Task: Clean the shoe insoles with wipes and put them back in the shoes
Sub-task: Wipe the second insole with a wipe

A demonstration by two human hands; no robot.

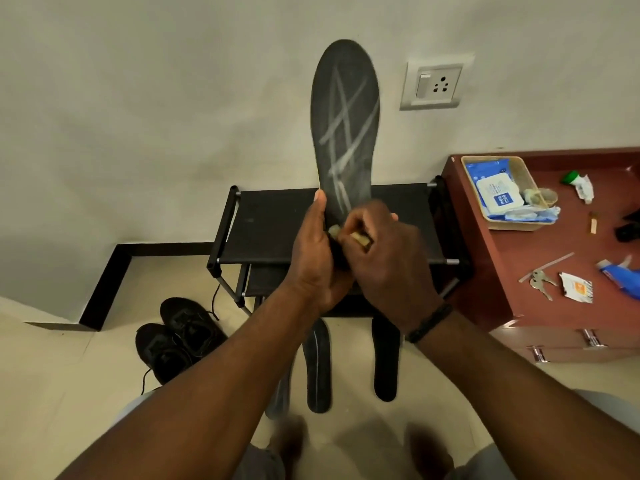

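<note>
A black insole [344, 123] with pale crossing streaks stands upright in front of me. My left hand [313, 251] grips it at the heel end, thumb along its left edge. My right hand [384, 258] pinches a crumpled, soiled wipe [360, 239] against the insole's lower part. Two more dark insoles [318, 368] [385, 362] lie flat on the floor below my arms, and an edge of another shows beside the left one. A pair of black lace-up shoes [176, 337] sits on the floor at the left.
A black shoe rack [270, 223] stands against the wall behind the insole. To the right, a reddish cabinet [540, 265] carries a basket [498, 192] with a pack of wipes, keys [540, 282], torn sachets and tubes. A wall socket [434, 85] sits above.
</note>
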